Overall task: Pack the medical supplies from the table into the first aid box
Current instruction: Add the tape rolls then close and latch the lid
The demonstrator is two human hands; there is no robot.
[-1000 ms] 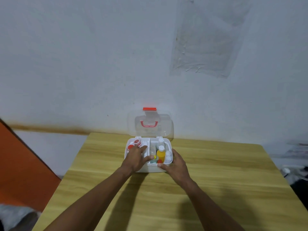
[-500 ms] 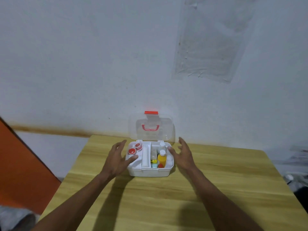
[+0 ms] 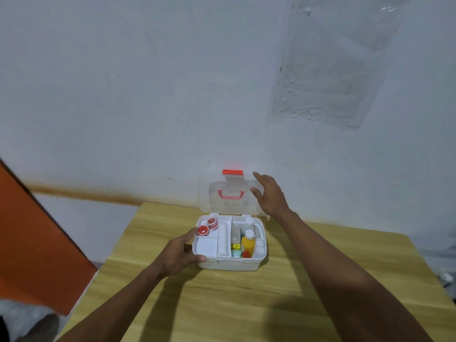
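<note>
**Lid about to come down on a packed first aid box**

The first aid box (image 3: 230, 261) is sitting near the far middle of the wooden desk (image 3: 246, 304), its clear lid (image 3: 212, 193) standing upright against the wall. Inside, two red-capped rolls (image 3: 207, 226) are lying in the left tray, and a yellow bottle (image 3: 247, 244) is standing among white bottles in the right compartment. No loose supplies are showing on the desk, so the packing is probably finished and closing is the step in hand.

The left hand (image 3: 176, 255) is bracing the box's left wall, thumb and fingers spread against the plastic and pinching nothing. The right hand (image 3: 270, 193) is reaching to the lid's right edge, fingers apart and holding nothing; whether it is touching the lid cannot be told.

The box is looking like thin, stiff, smooth plastic, light enough to slide when pushed, so steadying the base is sensible. The lid is likely flexing a little; taking it by the top rim near the red latch (image 3: 232, 172) should swing it evenly on its hinges. The tall yellow bottle may be fouling the lid.
</note>
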